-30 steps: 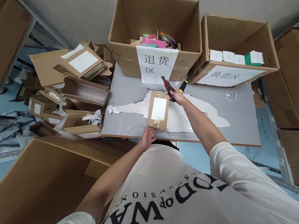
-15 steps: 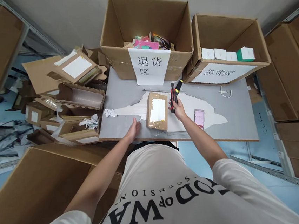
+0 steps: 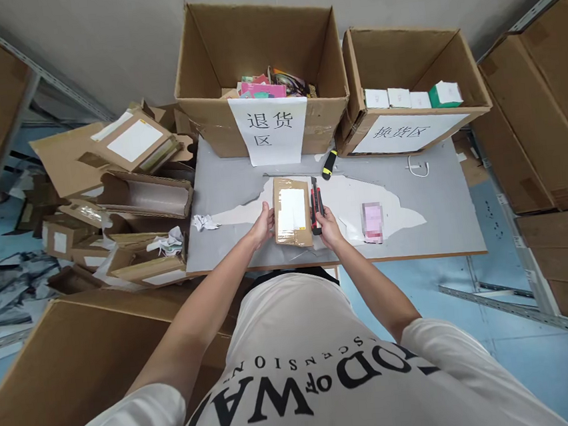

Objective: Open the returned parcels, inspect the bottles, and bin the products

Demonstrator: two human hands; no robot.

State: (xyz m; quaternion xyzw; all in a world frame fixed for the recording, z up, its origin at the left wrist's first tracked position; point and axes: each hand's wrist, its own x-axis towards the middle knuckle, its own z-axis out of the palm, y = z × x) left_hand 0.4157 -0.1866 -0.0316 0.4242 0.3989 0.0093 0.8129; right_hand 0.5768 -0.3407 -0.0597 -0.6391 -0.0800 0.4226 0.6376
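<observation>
A small brown cardboard parcel (image 3: 291,211) with a white label lies on the grey table (image 3: 444,211), near its front edge. My left hand (image 3: 263,223) grips the parcel's left side. My right hand (image 3: 326,224) is at the parcel's right side and holds a red and black utility knife (image 3: 315,198), which points away from me along the parcel's edge.
Behind the parcel stand two open cartons with paper signs, one (image 3: 258,48) holding colourful packets, the other (image 3: 400,68) small white boxes. A yellow and black marker (image 3: 329,164), a pink card (image 3: 372,221) and crumpled paper (image 3: 203,222) lie on the table. Opened boxes (image 3: 130,181) pile at left.
My right hand brought the knife from the far side of the parcel back to its right edge. My left hand let go, swung left, then gripped the parcel's left side.
</observation>
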